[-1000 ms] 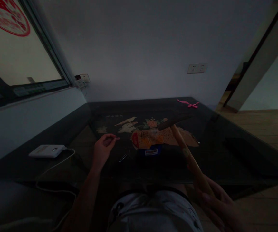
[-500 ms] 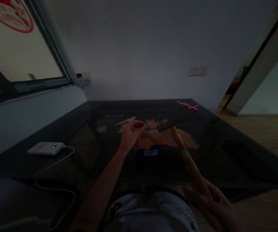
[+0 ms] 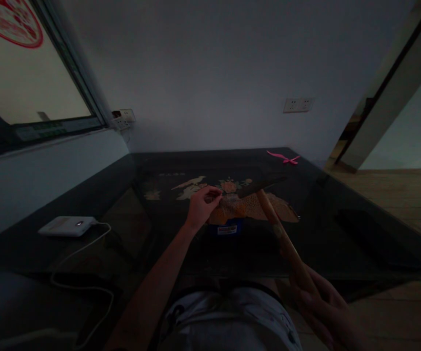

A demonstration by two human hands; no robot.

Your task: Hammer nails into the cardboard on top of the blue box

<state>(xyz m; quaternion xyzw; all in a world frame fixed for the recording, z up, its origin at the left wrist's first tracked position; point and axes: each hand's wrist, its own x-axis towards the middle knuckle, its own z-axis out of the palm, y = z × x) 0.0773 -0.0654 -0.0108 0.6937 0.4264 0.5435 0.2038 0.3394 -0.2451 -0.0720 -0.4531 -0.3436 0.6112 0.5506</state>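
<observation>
My right hand (image 3: 323,302) is wrapped round the lower end of a hammer's (image 3: 283,236) wooden handle. The dark hammer head (image 3: 263,186) is raised over a brown, speckled flat piece (image 3: 279,208) that looks like wood or bark. Over the left part of that piece is my left hand (image 3: 202,207), thumb and fingertips brought together in a pinch. Whatever is between those fingertips is too small and dark to make out. Below the brown piece sits a blue packet or box (image 3: 229,228) with a pale label.
The dark table (image 3: 181,256) bears a printed bird and flowers. A white power bank (image 3: 67,225) with a cable (image 3: 82,286) lies at left. A pink ribbon (image 3: 285,158) lies far right, and a dark flat object (image 3: 378,239) near right. A wall stands behind.
My left hand has shifted slightly to the right and down, still pinched. The hammer stays nearly in place, its head over the brown piece. The view has moved a little.
</observation>
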